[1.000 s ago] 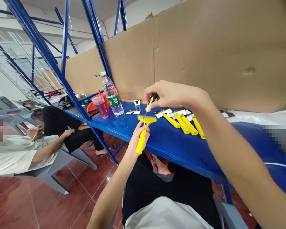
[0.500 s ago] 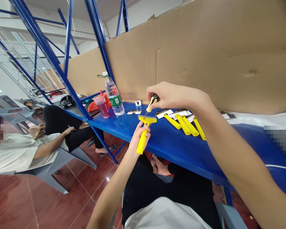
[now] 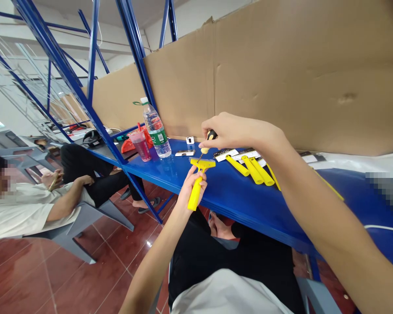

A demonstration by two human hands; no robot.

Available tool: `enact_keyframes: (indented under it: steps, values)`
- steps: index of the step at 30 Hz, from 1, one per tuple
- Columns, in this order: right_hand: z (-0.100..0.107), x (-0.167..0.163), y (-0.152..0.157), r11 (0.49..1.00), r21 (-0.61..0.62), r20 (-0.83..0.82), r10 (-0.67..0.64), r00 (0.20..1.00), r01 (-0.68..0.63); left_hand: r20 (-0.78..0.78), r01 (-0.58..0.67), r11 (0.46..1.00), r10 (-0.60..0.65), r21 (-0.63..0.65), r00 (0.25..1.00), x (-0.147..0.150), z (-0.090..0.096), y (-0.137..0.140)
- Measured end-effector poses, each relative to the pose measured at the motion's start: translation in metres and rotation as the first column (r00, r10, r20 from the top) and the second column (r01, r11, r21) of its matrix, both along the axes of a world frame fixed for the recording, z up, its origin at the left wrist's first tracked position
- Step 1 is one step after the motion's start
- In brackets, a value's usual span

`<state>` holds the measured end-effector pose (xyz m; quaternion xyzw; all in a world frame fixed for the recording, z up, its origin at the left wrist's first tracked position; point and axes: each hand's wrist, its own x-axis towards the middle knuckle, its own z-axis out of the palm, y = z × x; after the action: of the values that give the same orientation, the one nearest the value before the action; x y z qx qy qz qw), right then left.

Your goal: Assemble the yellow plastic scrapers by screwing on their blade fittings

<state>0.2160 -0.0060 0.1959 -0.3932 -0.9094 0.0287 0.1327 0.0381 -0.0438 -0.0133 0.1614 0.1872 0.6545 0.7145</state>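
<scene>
Clear plastic bottle (image 3: 157, 136), white cap on, green label, stands on the blue table (image 3: 236, 200) near the rack post; clear liquid inside, exact level hard to read. Just beside it on the left, a translucent cup (image 3: 140, 144) with a red straw; pinkish-red contents, mostly low down. An orange-red bag (image 3: 128, 146), partly behind the cup; contents not visible.

Scraper (image 3: 194, 196), yellow, is held above the table's near edge, head uppermost, handle slanting down toward the wearer.

Left hand (image 3: 189, 187): forearm rises from below; fingers and thumb wrapped around the upper handle, just under the head. Grasp closed.

Right hand (image 3: 220, 134): forearm enters from lower right, elbow out, wrist bent and raised above the left hand. Fingers and thumb grip the black-and-cream screwdriver (image 3: 205, 150) from above, pointing down and left. Shaft reaches the scraper's head; whether the tip sits in a screw is too small to tell.

To the right, yellow handles (image 3: 253, 170) lie side by side, some overlapping black-and-white cards (image 3: 225, 154); one is partly hidden by the right forearm. Another card (image 3: 185, 153) lies near the bottle, a small white device (image 3: 190, 140) behind it.
</scene>
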Motion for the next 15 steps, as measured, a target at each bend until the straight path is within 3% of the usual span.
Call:
enact_keyframes:
  steps: [4, 9, 15]
  values:
    - [0.0, 0.003, 0.003, 0.999, 0.002, -0.003, 0.045, 0.999, -0.045, -0.008, 0.0, 1.0, 0.0, -0.004, 1.0, 0.0, 0.001, 0.001]
    - [0.001, 0.006, 0.003, 0.98, -0.019, -0.043, 0.198, 0.979, -0.199, -0.004, 0.013, 1.0, -0.013, 0.002, 1.0, 0.0, 0.001, 0.0]
    - [0.002, 0.016, 0.01, 0.975, -0.013, -0.051, 0.22, 0.974, -0.221, -0.007, 0.001, 1.0, -0.001, 0.002, 1.0, 0.002, 0.001, -0.001]
